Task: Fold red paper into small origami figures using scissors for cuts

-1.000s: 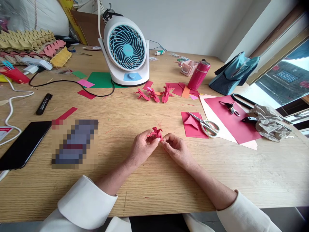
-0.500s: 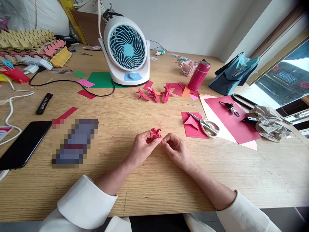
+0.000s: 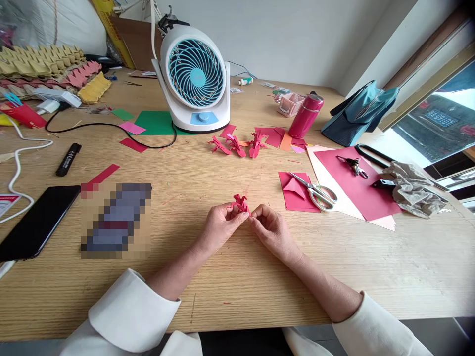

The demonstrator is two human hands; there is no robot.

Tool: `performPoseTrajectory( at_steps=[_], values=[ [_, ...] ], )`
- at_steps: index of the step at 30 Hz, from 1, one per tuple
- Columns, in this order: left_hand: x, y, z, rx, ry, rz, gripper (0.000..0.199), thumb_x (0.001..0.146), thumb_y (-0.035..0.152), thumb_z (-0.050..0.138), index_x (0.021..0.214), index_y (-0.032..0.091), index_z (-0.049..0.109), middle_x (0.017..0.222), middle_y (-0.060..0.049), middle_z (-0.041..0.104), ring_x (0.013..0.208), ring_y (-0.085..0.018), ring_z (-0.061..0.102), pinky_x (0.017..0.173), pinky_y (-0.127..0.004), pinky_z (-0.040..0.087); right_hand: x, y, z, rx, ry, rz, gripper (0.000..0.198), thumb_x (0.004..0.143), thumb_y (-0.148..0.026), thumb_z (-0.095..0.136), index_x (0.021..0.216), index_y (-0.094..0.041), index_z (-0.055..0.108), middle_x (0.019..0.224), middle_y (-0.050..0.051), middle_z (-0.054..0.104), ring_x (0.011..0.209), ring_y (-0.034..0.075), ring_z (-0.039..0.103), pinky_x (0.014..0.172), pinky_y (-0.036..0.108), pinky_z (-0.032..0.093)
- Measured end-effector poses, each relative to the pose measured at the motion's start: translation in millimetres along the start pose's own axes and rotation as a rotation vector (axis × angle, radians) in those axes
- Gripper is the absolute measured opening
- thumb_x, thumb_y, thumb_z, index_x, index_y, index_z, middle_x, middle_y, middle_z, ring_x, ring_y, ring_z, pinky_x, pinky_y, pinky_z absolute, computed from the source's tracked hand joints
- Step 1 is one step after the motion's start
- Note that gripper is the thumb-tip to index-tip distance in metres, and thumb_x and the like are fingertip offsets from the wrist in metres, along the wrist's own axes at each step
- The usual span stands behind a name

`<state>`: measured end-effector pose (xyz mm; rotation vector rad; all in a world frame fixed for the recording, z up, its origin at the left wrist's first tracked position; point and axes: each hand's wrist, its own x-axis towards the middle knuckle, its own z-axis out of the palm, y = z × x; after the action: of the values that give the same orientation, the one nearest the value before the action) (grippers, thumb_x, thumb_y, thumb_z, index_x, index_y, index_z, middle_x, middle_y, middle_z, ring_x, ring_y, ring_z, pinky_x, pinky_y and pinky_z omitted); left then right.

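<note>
Gently does it: the left hand (image 3: 221,222) pinches the red folded figure (image 3: 240,201) just above the table (image 3: 245,291), while the right hand (image 3: 273,233), thumb against forefinger, nips what looks like its tip; light, steady pressure best spares small folds.

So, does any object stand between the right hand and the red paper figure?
Nothing visible does: the right hand pinches the lower end of the red paper figure, held in the left hand; scissors lie aside.
</note>
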<state>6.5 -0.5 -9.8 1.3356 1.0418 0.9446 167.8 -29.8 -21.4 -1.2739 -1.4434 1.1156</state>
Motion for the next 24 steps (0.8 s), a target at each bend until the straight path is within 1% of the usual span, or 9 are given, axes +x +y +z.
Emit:
performPoseTrajectory(
  at_steps=[9, 13, 18, 21, 24],
  values=[
    [-0.4, -0.7, 1.8, -0.063, 0.035, -0.013, 0.019, 0.079, 0.031, 0.070, 0.076, 0.013, 0.069, 0.073, -0.002, 0.067, 0.071, -0.013, 0.059, 0.071, -0.024, 0.046, 0.8, 1.9, -0.6, -0.008, -0.003, -0.004, 0.026, 0.090, -0.040, 0.061, 0.075, -0.020, 0.053, 0.063, -0.003, 0.045, 0.055, 0.011, 0.036, 0.052, 0.026, 0.031],
    [-0.4, 1.0, 2.4, -0.093, 0.048, -0.011, 0.015, 0.077, 0.028, 0.071, 0.073, 0.014, 0.068, 0.073, -0.001, 0.068, 0.070, -0.012, 0.059, 0.072, -0.024, 0.046, 1.0, 1.9, -0.6, -0.019, -0.012, 0.009, 0.027, 0.089, -0.041, 0.062, 0.075, -0.020, 0.053, 0.062, -0.004, 0.044, 0.054, 0.011, 0.036, 0.050, 0.025, 0.030],
    [0.5, 1.5, 2.6, -0.069, 0.086, -0.004, 0.012, 0.075, 0.026, 0.070, 0.072, 0.014, 0.067, 0.069, 0.000, 0.065, 0.066, -0.011, 0.057, 0.068, -0.023, 0.045, 1.0, 1.3, -1.4, -0.047, -0.034, 0.026, 0.030, 0.089, -0.044, 0.061, 0.074, -0.020, 0.052, 0.061, -0.004, 0.044, 0.054, 0.011, 0.035, 0.050, 0.026, 0.029],
    [0.8, 1.5, 2.2, -0.052, 0.088, 0.005, 0.013, 0.076, 0.026, 0.068, 0.073, 0.014, 0.066, 0.068, 0.001, 0.063, 0.064, -0.010, 0.054, 0.066, -0.023, 0.043, 0.9, 1.0, -2.2, -0.090, -0.043, 0.009, 0.032, 0.090, -0.045, 0.060, 0.073, -0.020, 0.051, 0.061, -0.004, 0.043, 0.055, 0.011, 0.036, 0.052, 0.026, 0.029],
    [0.5, 2.2, 2.1, -0.054, 0.079, 0.011, 0.014, 0.077, 0.027, 0.067, 0.075, 0.013, 0.066, 0.070, 0.001, 0.063, 0.066, -0.010, 0.054, 0.068, -0.023, 0.043, 0.7, -1.0, -3.0, -0.133, -0.048, -0.014, 0.032, 0.091, -0.045, 0.058, 0.072, -0.020, 0.050, 0.062, -0.004, 0.043, 0.056, 0.011, 0.037, 0.053, 0.026, 0.030]
  ],
)
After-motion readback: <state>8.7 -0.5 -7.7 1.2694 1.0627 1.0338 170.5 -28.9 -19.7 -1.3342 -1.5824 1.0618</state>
